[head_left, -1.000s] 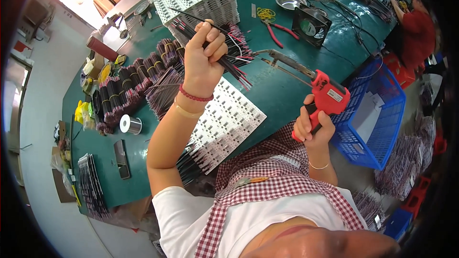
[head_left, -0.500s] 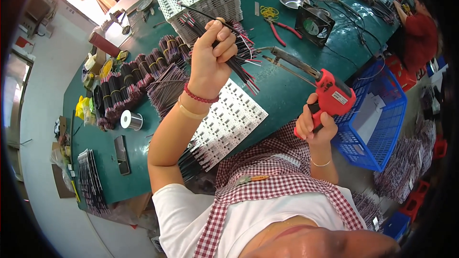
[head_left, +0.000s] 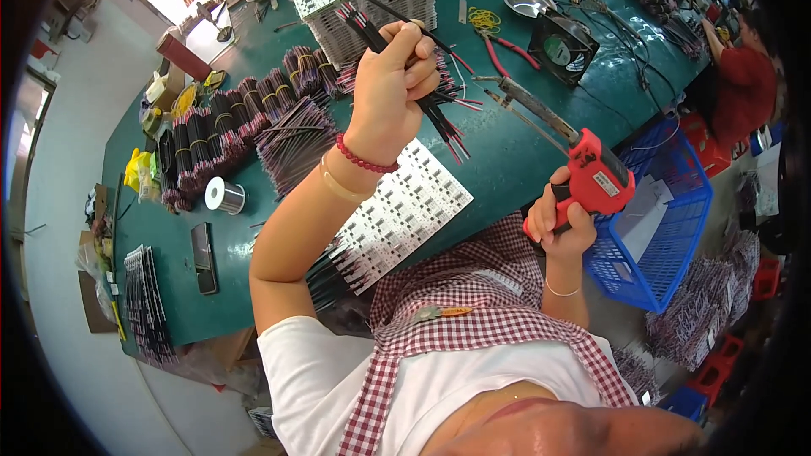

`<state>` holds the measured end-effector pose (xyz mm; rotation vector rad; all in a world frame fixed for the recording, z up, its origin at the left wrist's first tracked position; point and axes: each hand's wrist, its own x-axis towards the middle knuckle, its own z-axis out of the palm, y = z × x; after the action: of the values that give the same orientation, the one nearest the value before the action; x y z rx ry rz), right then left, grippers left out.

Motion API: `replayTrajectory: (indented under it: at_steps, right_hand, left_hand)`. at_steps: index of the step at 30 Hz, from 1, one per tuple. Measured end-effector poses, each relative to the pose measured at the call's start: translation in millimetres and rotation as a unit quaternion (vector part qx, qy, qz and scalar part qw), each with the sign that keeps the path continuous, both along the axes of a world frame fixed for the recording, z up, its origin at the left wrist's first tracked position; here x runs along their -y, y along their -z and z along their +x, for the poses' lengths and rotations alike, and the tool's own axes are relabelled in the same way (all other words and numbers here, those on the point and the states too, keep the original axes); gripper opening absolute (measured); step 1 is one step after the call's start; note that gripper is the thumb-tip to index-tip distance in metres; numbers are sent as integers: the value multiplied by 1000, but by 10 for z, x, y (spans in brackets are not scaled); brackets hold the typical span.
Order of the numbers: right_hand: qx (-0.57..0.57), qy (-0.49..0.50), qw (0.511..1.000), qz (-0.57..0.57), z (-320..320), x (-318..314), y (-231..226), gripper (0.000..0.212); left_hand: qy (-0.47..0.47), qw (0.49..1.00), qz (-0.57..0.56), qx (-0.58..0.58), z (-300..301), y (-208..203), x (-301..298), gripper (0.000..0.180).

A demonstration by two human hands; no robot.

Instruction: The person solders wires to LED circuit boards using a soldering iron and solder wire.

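Observation:
A bundle of short black cables [head_left: 439, 121] with red and white stripped ends is gripped in my left hand [head_left: 395, 76], raised over the bench. One cable [head_left: 378, 5] stands out from the bunch at a slant. My right hand [head_left: 562, 215] is wrapped around the handle of a red soldering gun [head_left: 598, 177]. Its metal tip [head_left: 498, 89] points up and left, a little to the right of the cable ends. Below the left hand lies a white circuit board panel [head_left: 414, 211], with black cables [head_left: 334, 268] along its left edge.
A tall stack of board panels [head_left: 363, 0] stands at the back. Cable bundles [head_left: 224, 122], a solder wire spool [head_left: 225, 195] and a phone [head_left: 204, 257] lie left. Red pliers [head_left: 507, 52], a metal bowl [head_left: 528, 2] and a fan [head_left: 560, 49] sit back right, near a blue basket [head_left: 655, 279].
The view has shifted slightly. My left hand with the cables sits a little higher and further right in the picture; the soldering gun stays in my right hand, slightly further right.

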<state>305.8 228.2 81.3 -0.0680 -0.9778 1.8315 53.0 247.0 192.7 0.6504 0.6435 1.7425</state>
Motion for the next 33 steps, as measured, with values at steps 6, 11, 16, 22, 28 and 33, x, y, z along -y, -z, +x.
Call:
replayTrajectory:
  at_steps: [6, 11, 16, 22, 28, 33]
  right_hand:
    - [10, 5, 1000, 25, -31, 52, -35, 50]
    - [28, 18, 999, 20, -31, 55, -14, 51]
    - [18, 10, 1000, 19, -41, 44, -16, 51]
    - [23, 17, 999, 20, -37, 54, -18, 52]
    - [30, 15, 999, 25, -38, 30, -33, 51]
    - [26, 33, 999, 32, 49, 22, -23, 51]
  left_hand:
    - [48, 996, 5, 77, -94, 111, -20, 5]
    - [56, 995, 5, 81, -76, 91, -14, 7]
    - [56, 995, 9, 81, -76, 93, -17, 8]
    - [61, 994, 9, 88, -80, 109, -23, 8]
    - [63, 994, 12, 87, -75, 111, -43, 7]
    - [-8, 1000, 14, 9, -149, 70, -47, 7]
